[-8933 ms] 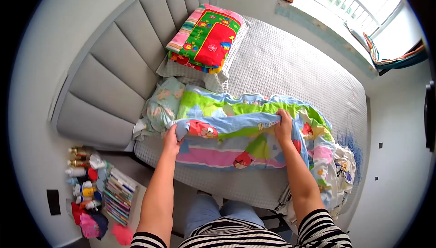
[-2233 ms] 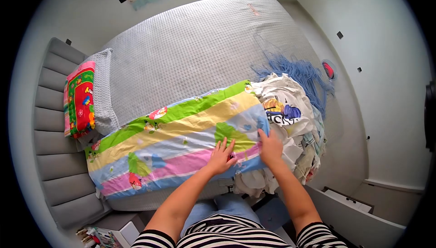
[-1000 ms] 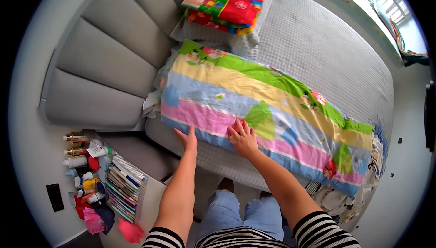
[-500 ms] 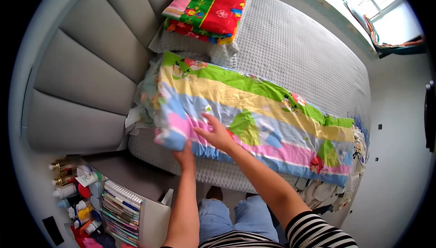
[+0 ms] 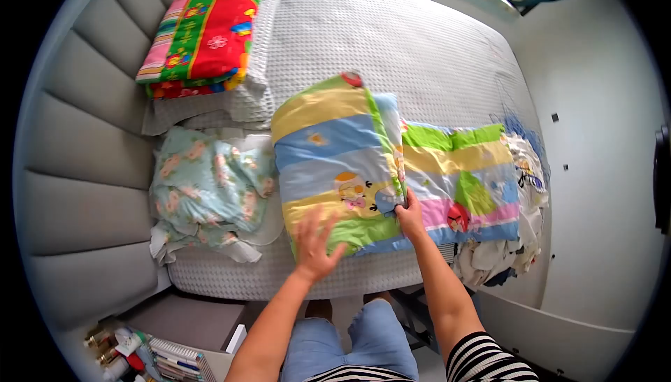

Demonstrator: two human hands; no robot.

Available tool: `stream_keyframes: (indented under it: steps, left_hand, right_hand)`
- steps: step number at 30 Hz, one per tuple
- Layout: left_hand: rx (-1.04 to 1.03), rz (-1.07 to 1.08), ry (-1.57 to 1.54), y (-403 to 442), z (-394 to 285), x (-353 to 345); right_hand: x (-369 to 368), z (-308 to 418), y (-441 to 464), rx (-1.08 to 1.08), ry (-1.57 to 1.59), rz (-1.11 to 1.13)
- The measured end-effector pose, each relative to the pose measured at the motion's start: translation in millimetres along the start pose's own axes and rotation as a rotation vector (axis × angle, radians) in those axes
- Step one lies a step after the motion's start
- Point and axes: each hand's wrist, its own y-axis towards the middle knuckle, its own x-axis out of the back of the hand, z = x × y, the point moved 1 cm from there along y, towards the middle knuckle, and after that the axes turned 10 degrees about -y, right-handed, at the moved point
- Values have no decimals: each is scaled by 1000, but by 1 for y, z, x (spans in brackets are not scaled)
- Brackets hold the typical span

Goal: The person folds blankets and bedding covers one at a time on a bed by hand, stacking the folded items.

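A striped cartoon quilt [image 5: 335, 137] lies across the near side of the bed, its left part folded over onto the middle. The right part [image 5: 482, 179] stays flat, showing green, yellow, blue and pink bands. My left hand [image 5: 316, 248] is open with fingers spread, over the near left part of the folded layer; whether it touches the cloth I cannot tell. At the fold's right edge, my right hand [image 5: 411, 215] is closed around the quilt's edge, thumb on top and the other fingers partly hidden.
A floral pale-green cloth bundle [image 5: 210, 179] lies left of the quilt. Behind it, a folded red and green blanket [image 5: 210, 36] rests on a grey pillow [image 5: 210, 113]. Piled clothes [image 5: 517, 242] sit at the bed's right end. A padded headboard [image 5: 77, 193] borders the left.
The quilt's left end has been folded over to the right, uncovering the floral bundle. My right hand has moved right to the folded edge; my left hand has let go and opened.
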Motion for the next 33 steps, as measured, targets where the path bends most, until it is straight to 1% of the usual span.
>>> stream_keyframes:
  steps: [1, 3, 4, 7, 8, 10, 11, 12, 13, 14, 15, 17, 18, 21, 22, 23, 25, 26, 27, 29, 31, 32, 33]
  left_hand:
    - [23, -93, 25, 5, 11, -6]
    - [164, -16, 124, 16, 29, -21]
    - [235, 21, 179, 20, 38, -27]
    - [308, -188, -100, 24, 75, -43]
    - [289, -254, -69, 22, 100, -52]
    - [725, -217, -526, 23, 105, -41]
    - [943, -196, -754, 25, 108, -35]
    - [871, -120, -718, 18, 136, -44]
    - [854, -95, -700, 20, 130, -40]
    - [840, -74, -684, 19, 123, -37]
    - [828, -53, -668, 18, 115, -34]
    - [803, -75, -588, 17, 106, -32]
    - [790, -88, -550, 18, 103, -33]
    - [949, -41, -759, 16, 125, -31]
    - [908, -93, -814, 15, 119, -26]
    - [894, -101, -776, 16, 115, -17]
    - [867, -120, -681, 20, 100, 17]
    - [765, -186, -592, 18, 88, 38]
    - [566, -343, -611, 12, 91, 52]
    - [563, -359, -446, 7, 74, 102]
    - [589, -369, -236, 0, 57, 125]
    - [600, -374, -136, -1, 49, 134]
    - [597, -357, -115, 0, 36, 134]
  right_hand:
    - [8, -16, -4, 6, -194, -44]
    - [20, -43, -13, 8, -582, -115]
    - [16, -42, -14, 47, -632, -73]
    - [-15, -16, -30, 450, -871, -383]
    - [-19, -16, -38, 350, -932, -312]
    - [-21, -19, -59, 154, -1044, -164]
    - [-18, -19, -69, 88, -997, -136]
    - [-16, -16, -78, 28, -947, -107]
    - [-14, -6, -85, -31, -899, -74]
    - [-12, 4, -90, -130, -922, -30]
    - [-10, 0, -88, -66, -976, -87]
    - [-6, -11, -80, 60, -1074, -206]
    - [-11, -3, -74, 180, -1119, -293]
    - [-39, -7, -67, 274, -1191, -155]
    - [-55, -11, -70, 130, -1207, -101]
    - [-68, -14, -71, 62, -1224, -93]
    - [-87, 1, -75, 6, -1155, -57]
    - [-103, 5, -76, 20, -1087, 6]
    - [-119, 7, -78, 40, -1017, 68]
    - [-156, 6, -78, 114, -842, 223]
    - [-178, 27, -71, 77, -793, 497]
    - [-184, 41, -68, 68, -709, 485]
    - [-186, 61, -66, 60, -629, 472]
